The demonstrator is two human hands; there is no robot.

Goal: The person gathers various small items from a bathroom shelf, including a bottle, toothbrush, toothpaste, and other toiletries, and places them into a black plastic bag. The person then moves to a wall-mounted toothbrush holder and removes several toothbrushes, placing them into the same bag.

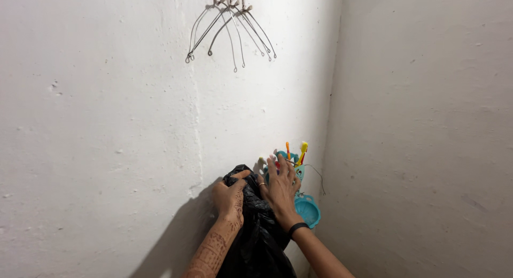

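A crumpled black plastic bag [257, 235] hangs against the white wall low in the head view. My left hand [230, 198] grips its top edge with the fingers curled into the plastic. My right hand [280, 190] lies flat, fingers spread, over the bag's upper right part. Its fingertips reach a teal plastic wall holder [299, 172]. Orange and yellow toothbrush-like sticks [302, 149] poke up from the holder. A black band sits on my right wrist.
A round teal dish [309, 210] juts from the wall just below the holder. Thin wire hangers [231, 29] dangle from a hook high on the wall. The room corner [330, 123] runs vertically right of the holder.
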